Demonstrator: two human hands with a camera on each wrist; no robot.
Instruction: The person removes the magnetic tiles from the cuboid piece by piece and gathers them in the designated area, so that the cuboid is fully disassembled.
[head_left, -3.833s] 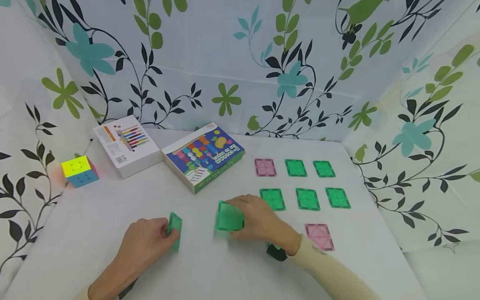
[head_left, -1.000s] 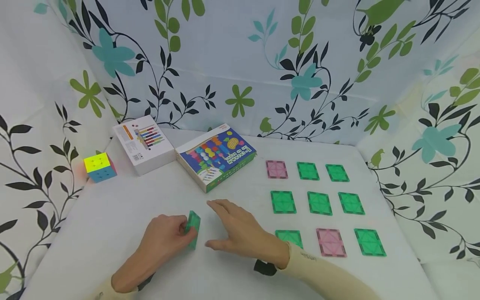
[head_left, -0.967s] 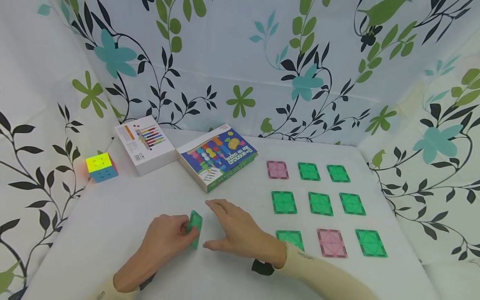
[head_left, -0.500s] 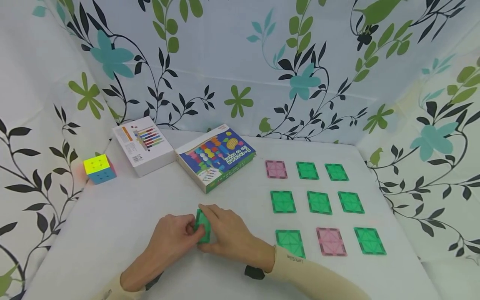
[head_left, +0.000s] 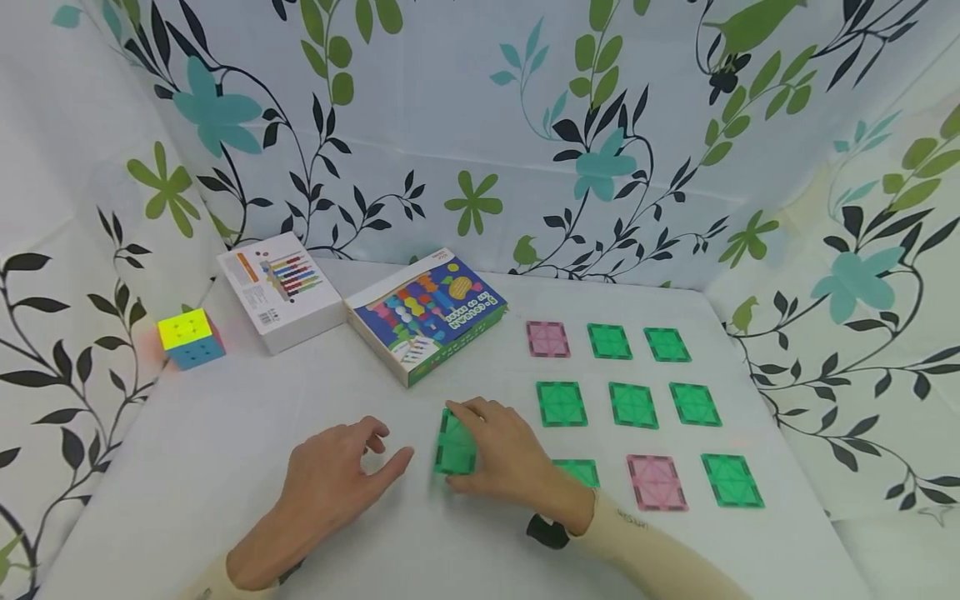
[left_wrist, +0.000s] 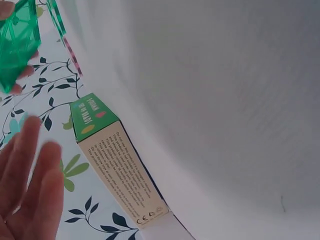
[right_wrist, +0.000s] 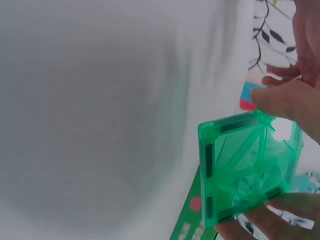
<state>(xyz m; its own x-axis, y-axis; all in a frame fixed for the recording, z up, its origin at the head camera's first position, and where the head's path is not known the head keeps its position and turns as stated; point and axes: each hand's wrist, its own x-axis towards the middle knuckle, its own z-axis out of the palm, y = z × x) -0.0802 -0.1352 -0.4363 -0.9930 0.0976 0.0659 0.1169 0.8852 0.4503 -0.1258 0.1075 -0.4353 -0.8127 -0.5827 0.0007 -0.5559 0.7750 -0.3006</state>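
A translucent green square magnetic tile is pinched by its edges in my right hand, thumb on the near side and fingers on the far side. The right wrist view shows the same tile tilted, with one face toward the camera. My left hand is just left of it, thumb and fingers spread apart and nothing between them. To the right, green tiles and two pink tiles lie flat in three rows. A green tile in the near row is partly covered by my right wrist.
A colourful bead-set box lies beyond the hands, beside a white box. At the far left sits a cube puzzle. A white cloth covers the table, and a leaf-patterned curtain hangs behind.
The green tile has passed from my left hand to my right, which has drawn it rightward. My left hand has let go. Earlier, another green tile was added at the near row's right end.
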